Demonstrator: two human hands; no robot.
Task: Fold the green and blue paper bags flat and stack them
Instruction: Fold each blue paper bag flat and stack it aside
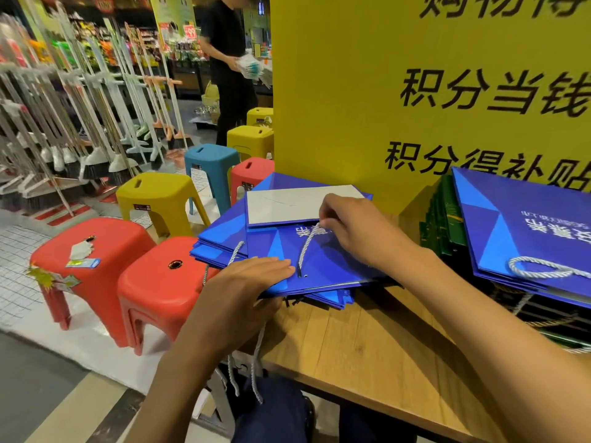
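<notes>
A stack of flattened blue paper bags (323, 266) lies on the wooden table (361, 346), overhanging its left edge. The top bag's grey-white bottom panel (287, 207) is folded over at the far end. My left hand (249, 279) lies flat on the near left part of the top bag, fingers straight. My right hand (348, 225) pinches the bag's white rope handle (307, 244) near its far end. At the right, another blue bag (524, 225) rests on a pile of green bags (444, 219).
A yellow signboard (383, 91) with black characters stands behind the bags. Red (96, 251), yellow (156, 193) and blue (211, 161) plastic stools crowd the floor to the left. Brooms hang on a rack (64, 123) further left. A person in black (230, 68) stands in the aisle.
</notes>
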